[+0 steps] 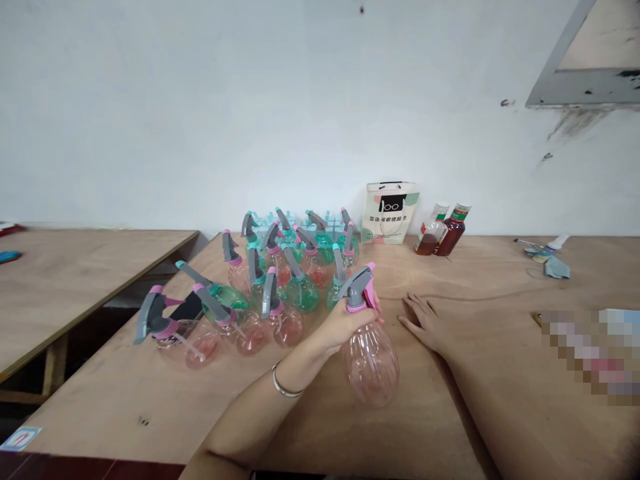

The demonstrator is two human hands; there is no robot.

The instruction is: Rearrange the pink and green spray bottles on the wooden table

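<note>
My left hand (pixel 339 325) is wrapped round the neck of a clear pink spray bottle (pixel 370 363) with a grey and pink trigger head, which stands on the wooden table (pixel 480 280) in front of me. A silver bangle sits on that wrist. My right hand (pixel 425 323) lies flat on the table just right of the bottle, fingers stretched out, holding nothing. Behind and left of the held bottle stands a cluster of several pink and green spray bottles (pixel 280 280), some lying on their sides.
A small paper bag (pixel 389 212) and two bottles of brown liquid (pixel 443 231) stand against the white wall. Small tools and scraps (pixel 545 257) lie at the far right. A second wooden table (pixel 75 273) is to the left across a gap.
</note>
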